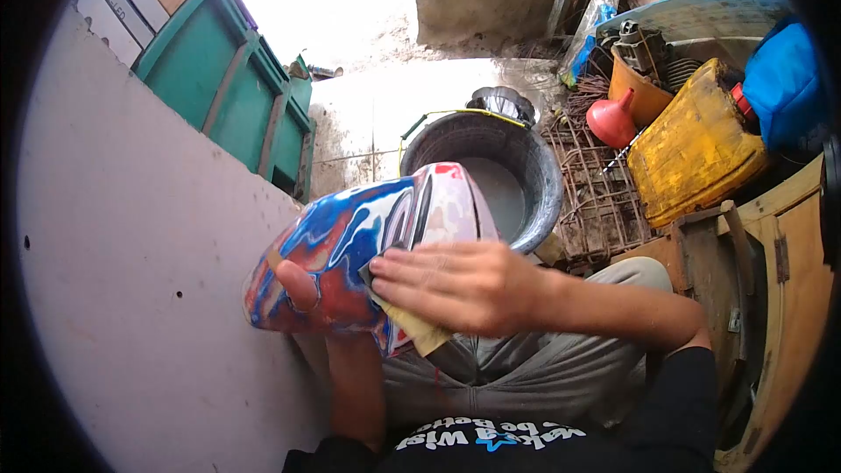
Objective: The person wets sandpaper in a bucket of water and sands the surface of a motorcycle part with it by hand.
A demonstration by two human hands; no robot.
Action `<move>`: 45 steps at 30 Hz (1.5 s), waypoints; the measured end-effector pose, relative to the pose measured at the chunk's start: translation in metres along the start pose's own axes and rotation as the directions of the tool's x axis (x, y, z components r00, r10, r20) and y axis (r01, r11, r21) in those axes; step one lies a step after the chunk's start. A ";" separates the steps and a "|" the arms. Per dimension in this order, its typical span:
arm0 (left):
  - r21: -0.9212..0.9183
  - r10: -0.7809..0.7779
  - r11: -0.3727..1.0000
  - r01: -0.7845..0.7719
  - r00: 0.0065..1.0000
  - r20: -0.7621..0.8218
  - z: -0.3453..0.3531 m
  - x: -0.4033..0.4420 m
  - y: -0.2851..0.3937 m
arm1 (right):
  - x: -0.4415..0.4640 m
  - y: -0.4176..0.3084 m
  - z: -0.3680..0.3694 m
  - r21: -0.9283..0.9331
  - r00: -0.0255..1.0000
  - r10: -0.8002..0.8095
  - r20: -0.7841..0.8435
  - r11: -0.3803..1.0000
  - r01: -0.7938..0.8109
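Note:
A curved painted body panel, like a motorcycle fairing, is held up over my lap. Patches of blue, red and white show on it in worn, layered swirls. My left hand grips its lower left part from beneath, the thumb on top and the other fingers hidden. With fingers pressed together, my right hand holds a sheet of sandpaper against the panel's lower right side. The sandpaper's yellowish back hangs out below the palm, and a dark grey edge shows at the fingertips.
Just beyond the panel stands a black bucket of cloudy water. A pale wall and a green cabinet line the left. To the right are a rusty wire rack, a yellow jerrycan, a red funnel and wooden boards.

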State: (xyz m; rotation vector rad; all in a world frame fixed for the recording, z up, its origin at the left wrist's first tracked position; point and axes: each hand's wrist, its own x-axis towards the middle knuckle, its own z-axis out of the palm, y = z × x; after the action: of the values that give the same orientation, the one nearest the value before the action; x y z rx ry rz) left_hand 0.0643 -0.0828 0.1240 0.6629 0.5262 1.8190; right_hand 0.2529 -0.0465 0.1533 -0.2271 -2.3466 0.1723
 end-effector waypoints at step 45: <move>-0.236 -0.106 0.961 0.146 0.979 0.172 -0.023 -0.004 -0.011 | 0.003 0.006 0.003 -0.038 0.994 -0.010 -0.113 0.999 0.006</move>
State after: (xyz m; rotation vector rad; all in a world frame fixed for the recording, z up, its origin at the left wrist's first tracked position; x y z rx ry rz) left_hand 0.0577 -0.0841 0.0989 0.5813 0.2250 1.6611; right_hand 0.2492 -0.0405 0.1520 -0.2399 -2.2391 0.1091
